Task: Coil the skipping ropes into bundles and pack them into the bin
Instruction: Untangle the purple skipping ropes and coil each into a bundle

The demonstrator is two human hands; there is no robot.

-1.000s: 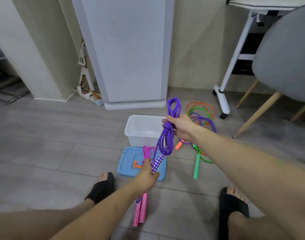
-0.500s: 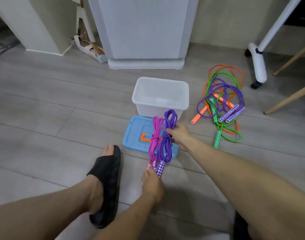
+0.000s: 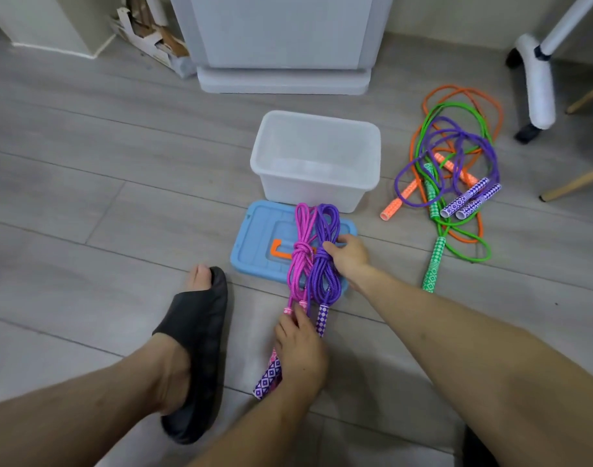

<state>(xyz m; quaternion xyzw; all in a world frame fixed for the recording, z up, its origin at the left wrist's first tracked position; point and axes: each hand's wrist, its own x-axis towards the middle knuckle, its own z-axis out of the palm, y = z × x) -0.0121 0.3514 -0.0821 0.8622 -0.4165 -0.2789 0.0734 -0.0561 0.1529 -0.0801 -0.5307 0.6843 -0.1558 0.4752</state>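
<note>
The purple rope bundle (image 3: 323,261), which a second ago was held up in the air above the bin, has come down to lie on the blue lid (image 3: 254,241) alongside the pink rope bundle (image 3: 302,254), their coils touching and their handles trailing onto the floor toward the person. The right hand (image 3: 347,256) pinches the purple coils near the wrapped waist, and the left hand (image 3: 300,352) lies over the handles at the lower end, fingers curled around the purple-patterned ones as far as can be told. The two hands are well apart, one at each end of the bundle. This suggests the second bundle is finished and being parked next to the first rather than packed. The clear bin (image 3: 317,183) stands just behind the lid with nothing visible inside it, so no packing has yet been done. To its right a loose tangle of ropes (image 3: 456,163), orange, green and purple, lies on the floor uncoiled, which likely makes it the next work.
</note>
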